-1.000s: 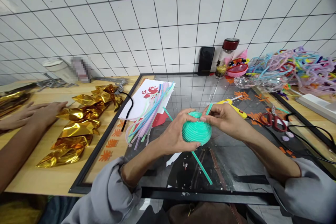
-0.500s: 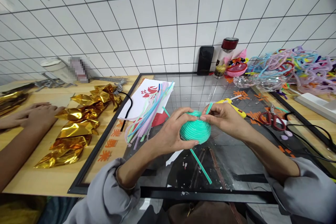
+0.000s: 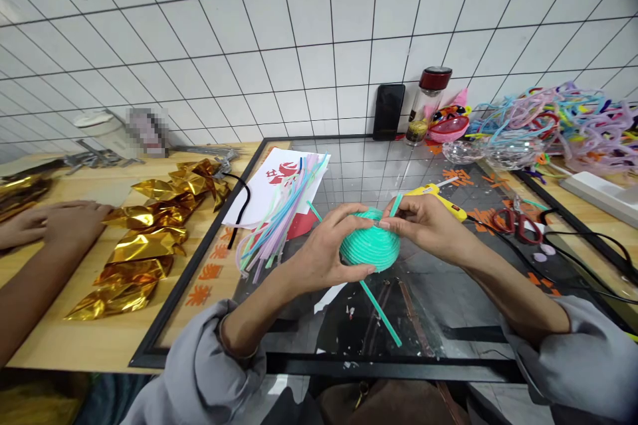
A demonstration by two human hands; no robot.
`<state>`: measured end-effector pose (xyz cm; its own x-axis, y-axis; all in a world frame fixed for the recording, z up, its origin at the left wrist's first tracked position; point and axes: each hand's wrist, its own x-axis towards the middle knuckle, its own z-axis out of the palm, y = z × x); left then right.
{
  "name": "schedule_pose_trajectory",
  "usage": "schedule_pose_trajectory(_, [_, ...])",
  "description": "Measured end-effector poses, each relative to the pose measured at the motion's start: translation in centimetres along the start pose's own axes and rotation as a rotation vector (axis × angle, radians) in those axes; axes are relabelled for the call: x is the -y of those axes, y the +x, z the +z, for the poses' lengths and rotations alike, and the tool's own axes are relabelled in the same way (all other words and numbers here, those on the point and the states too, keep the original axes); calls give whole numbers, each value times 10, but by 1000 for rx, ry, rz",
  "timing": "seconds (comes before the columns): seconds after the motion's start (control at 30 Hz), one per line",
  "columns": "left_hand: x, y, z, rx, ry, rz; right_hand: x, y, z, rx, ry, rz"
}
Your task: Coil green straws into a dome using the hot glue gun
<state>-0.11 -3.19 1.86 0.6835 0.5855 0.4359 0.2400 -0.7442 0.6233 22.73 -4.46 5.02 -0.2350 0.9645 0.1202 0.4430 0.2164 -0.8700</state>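
My left hand (image 3: 325, 251) cups a teal dome (image 3: 369, 249) wound from chenille stem, thumb under it and fingers over the top. My right hand (image 3: 426, 224) pinches the stem's loose end (image 3: 395, 205) at the dome's upper edge. A straight length of the same teal stem (image 3: 381, 313) trails down from the dome over the dark glass work surface (image 3: 428, 299). Both hands hover just above the glass.
A bundle of pastel stems (image 3: 279, 218) lies on white paper left of the dome. A yellow glue gun (image 3: 438, 198), red scissors (image 3: 513, 222) and black cables lie to the right. Gold foil pieces (image 3: 149, 239) cover the wooden table (image 3: 100, 339), where another person's hands (image 3: 60, 220) rest.
My hands and the dome have barely shifted, slightly left. The other person's hands on the left have drawn back a little toward the left edge.
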Motion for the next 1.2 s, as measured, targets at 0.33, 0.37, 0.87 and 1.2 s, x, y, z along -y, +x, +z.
schedule_pose_trajectory(0.33, [4, -2, 4, -42, 14, 29, 1, -1, 1, 12, 24, 8])
schedule_pose_trajectory(0.37, [4, -2, 4, -45, 13, 34, 1, -1, 1, 13, 27, 8])
schedule_pose_trajectory(0.87, [4, 0, 6, -48, 61, 91, 1, 0, 1, 45, 31, 23])
schedule_pose_trajectory(1.2, [-1, 2, -1, -18, 150, 142, -1, 2, 3, 27, 77, 22])
